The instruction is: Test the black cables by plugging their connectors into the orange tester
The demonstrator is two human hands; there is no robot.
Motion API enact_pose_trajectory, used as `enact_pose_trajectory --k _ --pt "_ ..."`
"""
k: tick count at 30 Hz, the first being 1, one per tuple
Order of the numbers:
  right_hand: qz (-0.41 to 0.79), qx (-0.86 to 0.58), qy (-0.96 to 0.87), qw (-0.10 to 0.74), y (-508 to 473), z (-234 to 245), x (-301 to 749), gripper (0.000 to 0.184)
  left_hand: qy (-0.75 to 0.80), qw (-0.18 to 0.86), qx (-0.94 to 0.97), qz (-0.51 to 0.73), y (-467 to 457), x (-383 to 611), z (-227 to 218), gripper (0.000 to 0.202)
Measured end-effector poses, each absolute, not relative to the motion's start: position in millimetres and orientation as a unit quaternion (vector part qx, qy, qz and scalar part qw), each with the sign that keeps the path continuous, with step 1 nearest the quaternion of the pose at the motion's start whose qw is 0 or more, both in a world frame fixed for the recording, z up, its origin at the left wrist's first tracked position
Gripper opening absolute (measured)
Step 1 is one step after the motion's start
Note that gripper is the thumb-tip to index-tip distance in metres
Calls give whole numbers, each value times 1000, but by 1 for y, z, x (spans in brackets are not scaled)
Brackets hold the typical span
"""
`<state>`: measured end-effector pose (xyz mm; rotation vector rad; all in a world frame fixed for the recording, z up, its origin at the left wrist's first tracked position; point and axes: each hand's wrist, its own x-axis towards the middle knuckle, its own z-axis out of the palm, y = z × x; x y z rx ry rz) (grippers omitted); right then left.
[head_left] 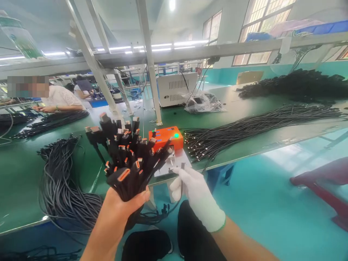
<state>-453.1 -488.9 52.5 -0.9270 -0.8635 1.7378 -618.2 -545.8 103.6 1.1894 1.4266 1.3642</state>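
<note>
My bare left hand [119, 206] is wrapped round a thick bundle of black USB cables [122, 156], their orange-lined metal plugs fanned out upward. My right hand [197, 194], in a white glove, pinches one black cable [182, 170] near its connector, the rest of it hanging below the fingers. Just beyond that hand stands an orange tester box [163, 135] with a lit green spot on its top. In front of the box is a light metal plate [178, 163] with a small fixture. The bundle hides part of the box.
Long black cables [258, 127] stretch along the green bench to the right, with a dark pile behind. Another cable bundle [65, 177] hangs over the left edge. A white metal case [176, 90] and plastic bag [203, 102] stand behind the posts. A co-worker [59, 96] sits far left.
</note>
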Motion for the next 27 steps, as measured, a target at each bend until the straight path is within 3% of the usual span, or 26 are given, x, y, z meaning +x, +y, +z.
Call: enact_pose_trajectory --k 3,5,23,27 --pt "738 -414 -386 367 -488 36 -449 23 577 401 466 537 -544 -619 105 13" --pt "725 -436 -407 344 -487 31 -449 20 583 405 462 532 -543 -618 108 12" --pt "698 -434 -444 358 -478 36 -452 22 600 401 457 520 -542 -613 108 12" --pt "702 -434 -431 365 -475 34 -455 22 597 414 447 522 -541 -612 110 25"
